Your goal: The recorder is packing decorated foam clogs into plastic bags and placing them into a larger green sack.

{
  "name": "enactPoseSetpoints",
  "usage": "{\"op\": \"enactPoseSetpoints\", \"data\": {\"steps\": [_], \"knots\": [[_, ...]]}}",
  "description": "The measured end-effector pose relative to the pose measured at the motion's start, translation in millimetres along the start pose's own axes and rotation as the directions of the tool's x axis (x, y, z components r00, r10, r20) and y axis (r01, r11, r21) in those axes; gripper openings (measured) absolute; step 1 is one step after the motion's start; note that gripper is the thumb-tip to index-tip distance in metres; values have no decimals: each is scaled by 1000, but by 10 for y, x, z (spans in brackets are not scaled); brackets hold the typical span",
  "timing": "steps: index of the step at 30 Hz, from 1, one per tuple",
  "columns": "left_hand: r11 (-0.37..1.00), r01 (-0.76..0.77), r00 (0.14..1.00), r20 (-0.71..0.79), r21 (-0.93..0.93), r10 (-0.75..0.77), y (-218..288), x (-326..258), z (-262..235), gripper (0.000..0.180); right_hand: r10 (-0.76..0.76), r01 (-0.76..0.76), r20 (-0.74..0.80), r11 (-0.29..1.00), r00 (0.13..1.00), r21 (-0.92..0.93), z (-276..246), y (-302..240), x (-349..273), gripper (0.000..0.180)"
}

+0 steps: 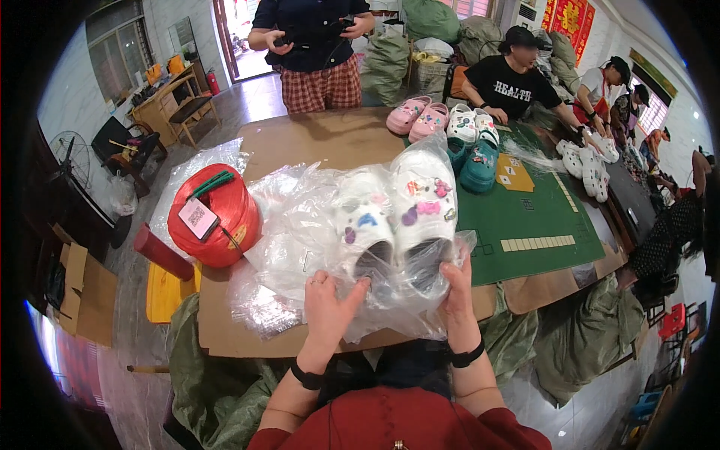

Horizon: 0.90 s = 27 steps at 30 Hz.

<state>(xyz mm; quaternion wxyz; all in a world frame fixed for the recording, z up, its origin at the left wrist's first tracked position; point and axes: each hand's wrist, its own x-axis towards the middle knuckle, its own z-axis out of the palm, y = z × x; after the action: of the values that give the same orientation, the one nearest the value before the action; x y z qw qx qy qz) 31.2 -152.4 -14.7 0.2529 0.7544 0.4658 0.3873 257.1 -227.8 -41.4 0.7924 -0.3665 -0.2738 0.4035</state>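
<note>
A pair of white clogs [425, 191] with colourful charms lies inside a clear plastic bag [367, 319] in front of me, the heel openings toward my body. My left hand [328, 306] is closed on the bag's near edge, its thumb by the left clog's heel. On the other side, my right hand [457, 292] grips the bag beside the right clog's heel. Crumpled plastic hides part of the fingers of both hands. More clear plastic bags [289, 202] lie spread to the left of the clogs.
A big red twine roll [244, 214] carries a pink card and green ties; a dark red cylinder [161, 253] stands beside it. Pink clogs [409, 114], teal clogs [480, 166] and a green mat [525, 225] are farther right. Co-workers stand and sit around the table.
</note>
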Motion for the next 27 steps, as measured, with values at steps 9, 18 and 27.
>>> {"op": "enactPoseSetpoints", "data": {"steps": [9, 18, 27], "knots": [[960, 64, 998, 38, -271, -56, -243, 28, 34, 49, 49, -45, -41, 996, 998, 83, 206, -43, -94, 74], [242, 557, 830, 530, -794, -172, -319, 13, -21, 49, -70, 68, -44, 996, 997, -66, 315, 10, -133, 72], [232, 379, 925, 374, -896, -70, -737, -304, 137, 38, -246, 181, -143, 915, 959, -361, 594, 152, -109, 69]]}}
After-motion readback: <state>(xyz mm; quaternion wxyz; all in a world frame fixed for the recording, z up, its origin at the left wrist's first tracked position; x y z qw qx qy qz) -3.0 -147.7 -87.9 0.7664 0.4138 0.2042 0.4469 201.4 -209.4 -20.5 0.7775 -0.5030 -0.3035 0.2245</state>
